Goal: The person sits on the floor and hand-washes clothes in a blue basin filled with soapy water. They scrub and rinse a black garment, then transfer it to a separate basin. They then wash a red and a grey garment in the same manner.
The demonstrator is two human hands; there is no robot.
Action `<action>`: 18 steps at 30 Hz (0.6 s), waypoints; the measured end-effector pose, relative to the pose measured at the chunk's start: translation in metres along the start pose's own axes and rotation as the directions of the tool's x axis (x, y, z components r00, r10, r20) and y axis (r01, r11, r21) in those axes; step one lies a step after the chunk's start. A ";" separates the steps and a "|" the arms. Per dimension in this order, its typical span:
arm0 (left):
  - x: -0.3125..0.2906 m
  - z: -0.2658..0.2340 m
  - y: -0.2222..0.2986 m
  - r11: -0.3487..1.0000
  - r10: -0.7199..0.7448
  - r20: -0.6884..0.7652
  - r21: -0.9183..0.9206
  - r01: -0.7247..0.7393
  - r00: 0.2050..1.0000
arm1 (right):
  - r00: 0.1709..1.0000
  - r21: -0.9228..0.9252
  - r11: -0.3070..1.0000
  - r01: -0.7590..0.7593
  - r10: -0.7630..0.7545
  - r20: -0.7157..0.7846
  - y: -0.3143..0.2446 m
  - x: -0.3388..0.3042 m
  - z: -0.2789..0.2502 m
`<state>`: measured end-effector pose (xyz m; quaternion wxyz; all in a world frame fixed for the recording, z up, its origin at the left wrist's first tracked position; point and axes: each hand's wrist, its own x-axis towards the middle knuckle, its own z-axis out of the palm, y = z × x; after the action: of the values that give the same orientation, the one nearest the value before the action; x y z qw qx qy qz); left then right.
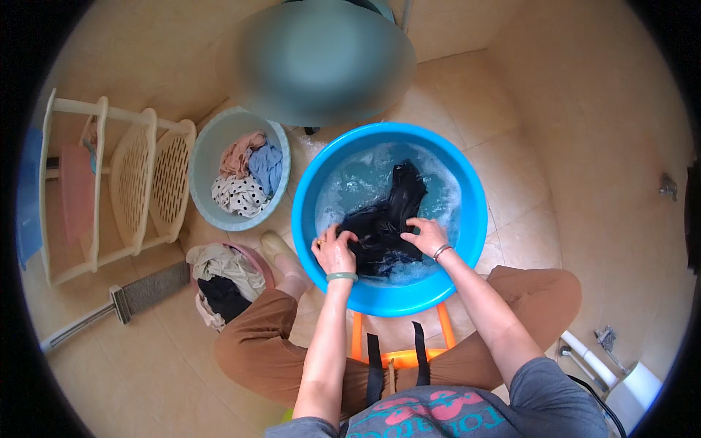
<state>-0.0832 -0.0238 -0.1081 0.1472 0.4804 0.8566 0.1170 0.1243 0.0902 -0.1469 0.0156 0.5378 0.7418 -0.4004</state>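
Note:
A large round blue basin (478, 212) stands in front of me, holding sudsy water (358, 179). In it lies a soaked black garment (381, 228), bunched up, with one part stretching toward the far side. My left hand (334, 252), with a ring and a pale green bangle, has its fingers curled into the garment's left edge. On the other side, my right hand (428, 239), with a metal bangle, pinches the garment's right edge between thumb and fingers. Part of the garment is under water and foam.
A pale basin (199, 179) at the left holds pink, blue and dotted clothes. Nearer is a pink basin (267, 266) with white and black clothes. A cream shelf rack (150, 182), flat mop (150, 292), blurred round shape (325, 62) and orange stool (409, 358) surround me.

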 end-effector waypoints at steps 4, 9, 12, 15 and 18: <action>0.016 0.003 -0.008 0.989 -0.143 -0.210 0.016 0.150 0.967 | 0.969 -0.171 0.985 0.031 -0.072 -0.236 0.005 0.022 -0.011; 0.028 -0.004 0.028 0.904 -0.137 -0.319 -0.427 -0.013 0.938 | 0.969 -0.549 0.812 0.197 -0.247 -0.017 0.001 0.067 -0.018; 0.014 0.026 0.046 0.401 -0.247 0.089 -0.897 0.185 0.965 | 0.923 -0.601 0.701 0.383 -0.272 0.270 0.021 0.086 -0.002; -0.009 0.056 0.046 -0.069 -0.111 0.692 -0.722 0.689 0.714 | 0.937 -0.534 0.773 0.343 -0.243 0.251 0.033 0.087 0.031; -0.018 0.058 0.065 -0.158 -0.092 0.826 -0.564 0.811 0.556 | 0.988 -0.147 0.977 -0.152 0.152 -0.011 0.039 0.083 0.049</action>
<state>-0.0013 -0.0027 -0.1375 0.6813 -0.1108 0.5713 0.4440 0.1010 0.1293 -0.2401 0.0859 0.5903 0.7260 -0.3422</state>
